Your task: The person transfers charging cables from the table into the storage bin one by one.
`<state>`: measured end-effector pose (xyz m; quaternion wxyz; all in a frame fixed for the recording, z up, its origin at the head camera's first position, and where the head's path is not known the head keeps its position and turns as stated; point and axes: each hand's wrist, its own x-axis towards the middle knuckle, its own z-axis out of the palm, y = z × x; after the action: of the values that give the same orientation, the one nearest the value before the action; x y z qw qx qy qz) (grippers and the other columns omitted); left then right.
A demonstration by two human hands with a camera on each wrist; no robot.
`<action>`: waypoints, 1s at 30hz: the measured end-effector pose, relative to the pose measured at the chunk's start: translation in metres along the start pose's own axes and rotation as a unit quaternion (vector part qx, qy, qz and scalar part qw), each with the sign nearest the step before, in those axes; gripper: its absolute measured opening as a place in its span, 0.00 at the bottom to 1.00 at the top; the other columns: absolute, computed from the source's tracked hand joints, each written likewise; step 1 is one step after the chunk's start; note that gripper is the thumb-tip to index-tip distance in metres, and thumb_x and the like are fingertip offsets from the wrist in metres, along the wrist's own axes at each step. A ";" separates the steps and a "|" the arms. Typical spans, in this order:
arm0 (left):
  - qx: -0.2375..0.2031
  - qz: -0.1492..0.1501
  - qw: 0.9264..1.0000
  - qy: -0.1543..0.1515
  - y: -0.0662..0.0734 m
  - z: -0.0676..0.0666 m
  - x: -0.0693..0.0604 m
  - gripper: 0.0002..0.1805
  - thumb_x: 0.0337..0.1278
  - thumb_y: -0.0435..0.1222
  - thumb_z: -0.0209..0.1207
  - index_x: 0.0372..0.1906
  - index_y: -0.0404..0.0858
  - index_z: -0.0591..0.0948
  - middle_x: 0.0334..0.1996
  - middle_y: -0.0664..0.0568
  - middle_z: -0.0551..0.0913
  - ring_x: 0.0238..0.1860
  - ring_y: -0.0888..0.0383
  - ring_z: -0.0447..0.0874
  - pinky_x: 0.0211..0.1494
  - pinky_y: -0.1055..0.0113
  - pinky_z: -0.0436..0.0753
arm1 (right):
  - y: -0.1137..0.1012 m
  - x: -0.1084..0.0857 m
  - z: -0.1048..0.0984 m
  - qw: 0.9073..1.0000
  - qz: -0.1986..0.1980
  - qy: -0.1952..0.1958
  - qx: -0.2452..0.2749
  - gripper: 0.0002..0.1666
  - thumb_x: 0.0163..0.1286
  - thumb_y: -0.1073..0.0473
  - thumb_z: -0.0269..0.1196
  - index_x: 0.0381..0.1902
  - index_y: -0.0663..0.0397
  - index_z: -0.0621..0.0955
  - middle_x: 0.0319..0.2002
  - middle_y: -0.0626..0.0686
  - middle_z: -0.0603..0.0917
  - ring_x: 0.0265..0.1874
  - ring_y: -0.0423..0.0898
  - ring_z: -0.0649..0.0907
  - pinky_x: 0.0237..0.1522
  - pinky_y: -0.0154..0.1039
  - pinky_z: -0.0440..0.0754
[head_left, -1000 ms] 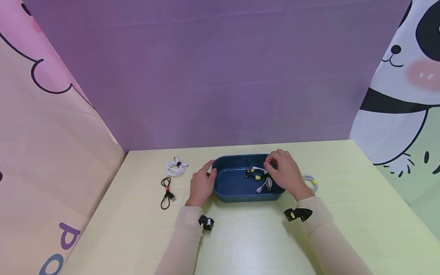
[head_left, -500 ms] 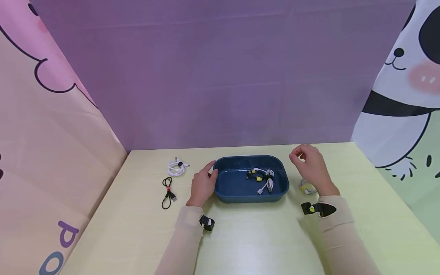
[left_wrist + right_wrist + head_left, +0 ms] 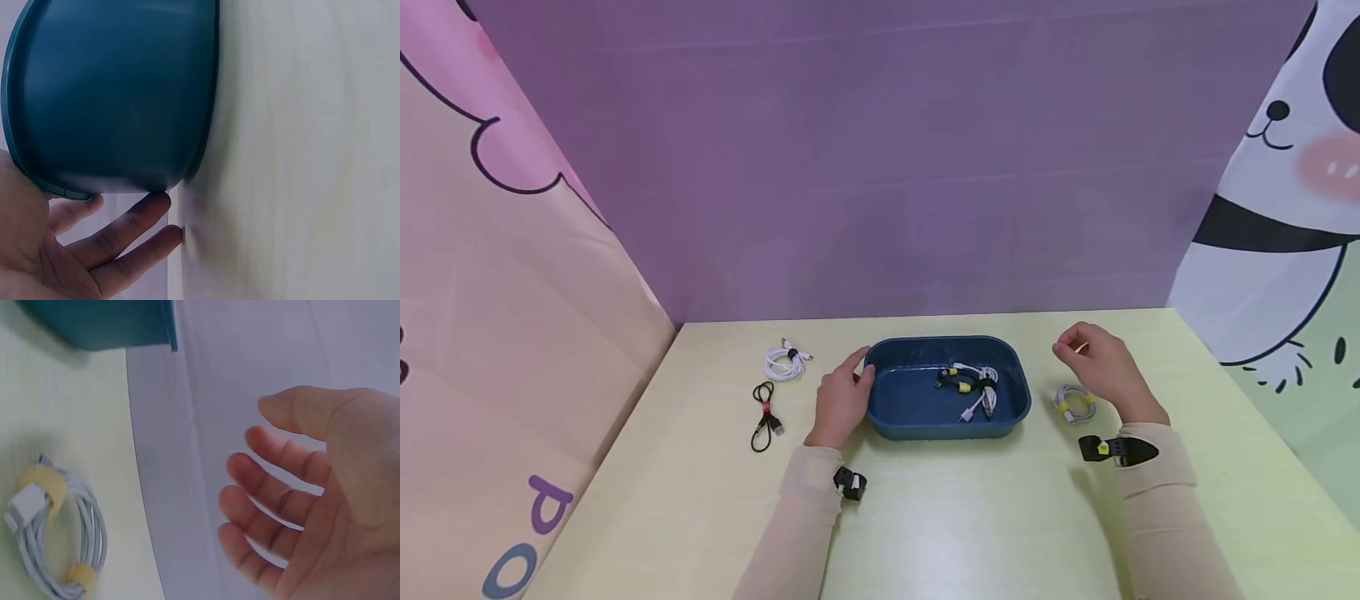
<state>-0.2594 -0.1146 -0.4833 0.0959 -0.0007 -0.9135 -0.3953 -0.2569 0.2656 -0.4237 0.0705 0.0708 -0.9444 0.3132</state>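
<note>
At nine o'clock on the blue bin [image 3: 947,432], the left hand [image 3: 839,405] had it pinched, I think; right hand [image 3: 1105,367] hung loosely curled, empty, coiled cable [image 3: 1062,407] at its seven.

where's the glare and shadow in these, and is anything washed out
Head view: pale glare on the table in front of the blue box, soft shadow beside the right sleeve; left wrist view: dim, bluish, shadow on the table along the blue box; right wrist view: hazy, washed out, though the right hand has a clear outline.
</note>
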 end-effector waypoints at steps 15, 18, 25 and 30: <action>-0.002 -0.007 1.000 -0.005 0.002 -0.002 -0.001 0.24 0.77 0.45 0.52 0.73 0.49 0.74 0.31 0.46 0.87 0.25 0.56 0.78 0.28 0.66 0.72 | 0.028 -0.002 -0.003 0.985 0.042 -0.169 -0.020 0.29 0.75 0.46 0.61 0.57 0.69 0.74 0.54 0.69 0.77 0.51 0.64 0.77 0.50 0.57 0.79; -0.005 -0.006 1.000 -0.005 0.002 -0.002 -0.002 0.24 0.77 0.45 0.53 0.73 0.48 0.74 0.31 0.46 0.87 0.24 0.56 0.78 0.28 0.66 0.72 | 0.031 -0.003 -0.003 0.980 0.051 -0.191 -0.016 0.32 0.74 0.45 0.62 0.58 0.71 0.73 0.55 0.70 0.76 0.52 0.65 0.77 0.50 0.57 0.79; -0.005 0.000 1.000 -0.002 0.002 -0.001 -0.001 0.24 0.77 0.45 0.53 0.73 0.48 0.75 0.29 0.47 0.87 0.23 0.57 0.77 0.27 0.66 0.71 | 0.036 -0.005 -0.005 0.975 0.071 -0.211 -0.008 0.34 0.68 0.46 0.67 0.55 0.70 0.72 0.51 0.69 0.78 0.48 0.61 0.78 0.48 0.52 0.78; -0.007 0.001 1.000 -0.004 0.002 -0.002 -0.002 0.24 0.77 0.44 0.53 0.72 0.48 0.75 0.28 0.47 0.86 0.21 0.57 0.76 0.26 0.66 0.70 | 0.039 -0.008 -0.003 0.971 0.062 -0.231 -0.005 0.32 0.65 0.49 0.69 0.53 0.68 0.73 0.48 0.66 0.78 0.45 0.57 0.78 0.45 0.45 0.76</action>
<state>-0.2573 -0.1141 -0.4811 0.0927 -0.0041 -0.9113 -0.4012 -0.2561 0.2989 -0.4451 -0.1686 0.0827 -0.9391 0.2877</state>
